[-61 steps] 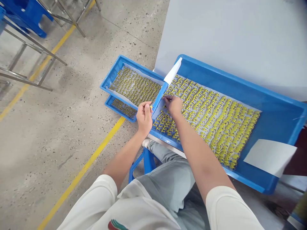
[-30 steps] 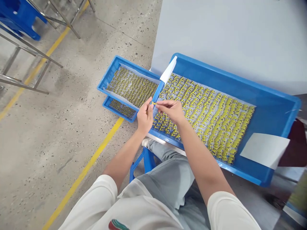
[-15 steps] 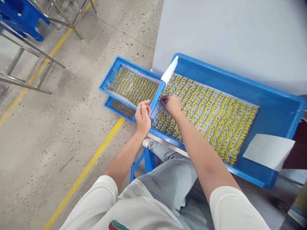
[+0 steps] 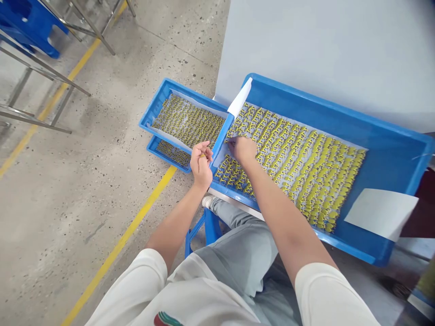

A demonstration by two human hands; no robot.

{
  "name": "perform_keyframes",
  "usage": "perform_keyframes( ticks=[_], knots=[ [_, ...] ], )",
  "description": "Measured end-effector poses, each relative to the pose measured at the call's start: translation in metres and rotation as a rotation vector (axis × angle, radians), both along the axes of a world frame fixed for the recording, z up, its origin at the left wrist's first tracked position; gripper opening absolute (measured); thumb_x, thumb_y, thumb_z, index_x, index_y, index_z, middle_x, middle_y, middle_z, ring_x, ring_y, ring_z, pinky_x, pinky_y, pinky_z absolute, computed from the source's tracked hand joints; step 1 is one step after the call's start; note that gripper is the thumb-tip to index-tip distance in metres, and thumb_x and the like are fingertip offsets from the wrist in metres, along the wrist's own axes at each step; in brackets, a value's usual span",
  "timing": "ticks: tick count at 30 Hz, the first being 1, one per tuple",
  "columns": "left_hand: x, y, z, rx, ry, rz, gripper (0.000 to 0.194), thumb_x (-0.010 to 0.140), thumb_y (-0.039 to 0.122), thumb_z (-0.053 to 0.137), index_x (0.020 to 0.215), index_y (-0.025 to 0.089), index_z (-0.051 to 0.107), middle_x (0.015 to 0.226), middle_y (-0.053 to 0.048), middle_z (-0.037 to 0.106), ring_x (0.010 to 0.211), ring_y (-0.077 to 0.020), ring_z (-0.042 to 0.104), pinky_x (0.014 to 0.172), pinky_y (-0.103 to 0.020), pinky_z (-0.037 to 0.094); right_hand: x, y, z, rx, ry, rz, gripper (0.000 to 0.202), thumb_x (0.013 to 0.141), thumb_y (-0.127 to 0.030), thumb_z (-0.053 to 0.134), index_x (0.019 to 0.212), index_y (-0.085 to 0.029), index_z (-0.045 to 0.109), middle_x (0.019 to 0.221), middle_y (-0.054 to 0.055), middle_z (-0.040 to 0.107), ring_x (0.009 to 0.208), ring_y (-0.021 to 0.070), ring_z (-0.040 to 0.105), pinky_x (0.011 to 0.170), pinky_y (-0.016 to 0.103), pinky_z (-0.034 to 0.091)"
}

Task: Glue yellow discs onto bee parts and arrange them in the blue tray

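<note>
A large blue tray (image 4: pixel 326 102) lies in front of me, with rows of small yellow-and-dark parts (image 4: pixel 299 158) on a pale sheet inside it. My right hand (image 4: pixel 245 149) reaches into its left end, fingers pinched down among the parts; its fingertips are in shadow, so what they grip cannot be made out. Beside the tray's left wall, my left hand (image 4: pixel 201 166) is held palm up with curled fingers, and a small yellow part (image 4: pixel 203 155) shows in it. A smaller blue tray (image 4: pixel 154 102) with similar parts sits just beyond my left hand.
Another small blue tray (image 4: pixel 154 147) is beneath the smaller one. White paper (image 4: pixel 240 97) covers part of the large tray's left rim, and a white sheet (image 4: pixel 377 213) lies at its right. The tray rests on a grey table (image 4: pixel 306 40). Metal-legged stools (image 4: pixel 44 77) stand at far left.
The left hand's fingers have shifted slightly, and a yellow part now shows in the palm. My right hand stays at nearly the same place in the large tray.
</note>
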State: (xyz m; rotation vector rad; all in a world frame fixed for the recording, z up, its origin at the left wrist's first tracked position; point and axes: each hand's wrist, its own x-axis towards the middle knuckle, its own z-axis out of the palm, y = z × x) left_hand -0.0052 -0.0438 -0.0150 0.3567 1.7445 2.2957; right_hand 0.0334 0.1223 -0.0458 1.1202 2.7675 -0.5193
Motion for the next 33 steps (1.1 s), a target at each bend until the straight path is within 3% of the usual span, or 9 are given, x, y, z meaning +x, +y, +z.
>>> perform_keyframes(
  ticks=[4, 8, 13, 16, 20, 26, 33],
  knots=[
    [-0.001, 0.000, 0.001, 0.027, -0.036, -0.008, 0.025, 0.091, 0.036, 0.050, 0.106, 0.023, 0.064, 0.078, -0.002, 0.059, 0.060, -0.0117, 0.050, 0.047, -0.024, 0.033, -0.001, -0.001, 0.003, -0.009, 0.107, 0.015, 0.028, 0.095, -0.029, 0.054, 0.106, -0.021, 0.077, 0.115, 0.011, 0.071, 0.106, 0.0279, 0.066, 0.090, 0.037, 0.052],
    [-0.003, 0.000, 0.004, 0.024, -0.081, 0.008, 0.044, 0.096, 0.061, 0.043, 0.107, 0.024, 0.063, 0.079, -0.003, 0.057, 0.061, -0.0129, 0.050, 0.045, -0.025, 0.032, 0.006, -0.012, 0.021, -0.032, 0.255, 0.030, 0.034, 0.099, -0.036, 0.048, 0.112, -0.020, 0.075, 0.121, 0.008, 0.069, 0.104, 0.0226, 0.065, 0.092, 0.033, 0.053],
    [-0.003, -0.001, 0.002, 0.068, -0.073, -0.016, 0.052, 0.097, 0.068, 0.037, 0.113, 0.025, 0.063, 0.083, -0.003, 0.059, 0.062, -0.0130, 0.051, 0.046, -0.025, 0.033, 0.031, -0.058, 0.054, -0.189, 0.705, 0.010, 0.040, 0.097, -0.057, 0.052, 0.105, -0.026, 0.076, 0.110, 0.007, 0.071, 0.072, 0.0180, 0.063, 0.070, 0.034, 0.056],
    [-0.003, -0.002, 0.000, 0.035, -0.026, -0.029, 0.053, 0.097, 0.069, 0.036, 0.115, 0.026, 0.063, 0.088, -0.003, 0.060, 0.076, -0.0149, 0.058, 0.063, -0.027, 0.048, 0.037, -0.086, 0.058, -0.305, 0.823, 0.128, 0.031, 0.093, -0.056, 0.063, 0.105, -0.031, 0.077, 0.109, 0.005, 0.071, 0.081, 0.0189, 0.067, 0.072, 0.034, 0.058],
    [-0.005, -0.005, -0.003, -0.016, 0.033, -0.035, 0.058, 0.097, 0.070, 0.033, 0.118, 0.024, 0.062, 0.097, -0.005, 0.063, 0.094, -0.0177, 0.062, 0.090, -0.034, 0.050, 0.032, -0.099, 0.047, -0.384, 0.861, 0.249, 0.021, 0.100, -0.041, 0.060, 0.106, -0.032, 0.077, 0.115, 0.001, 0.070, 0.102, 0.0164, 0.068, 0.087, 0.029, 0.058],
    [-0.004, -0.005, -0.002, -0.004, 0.089, -0.116, 0.055, 0.100, 0.064, 0.029, 0.122, 0.022, 0.057, 0.103, -0.008, 0.070, 0.099, -0.0202, 0.067, 0.093, -0.038, 0.051, 0.028, -0.093, 0.045, -0.352, 0.725, 0.262, 0.024, 0.101, -0.038, 0.055, 0.106, -0.031, 0.077, 0.121, -0.001, 0.070, 0.109, 0.0164, 0.068, 0.095, 0.028, 0.055],
    [0.000, -0.005, 0.002, -0.038, 0.213, -0.128, 0.052, 0.102, 0.060, 0.029, 0.126, 0.023, 0.057, 0.117, -0.011, 0.070, 0.106, -0.0220, 0.068, 0.097, -0.041, 0.051, 0.023, -0.094, 0.049, -0.388, 0.685, 0.064, 0.017, 0.090, -0.038, 0.069, 0.098, -0.027, 0.078, 0.085, -0.002, 0.074, 0.062, 0.0132, 0.063, 0.070, 0.026, 0.054]
  ],
)
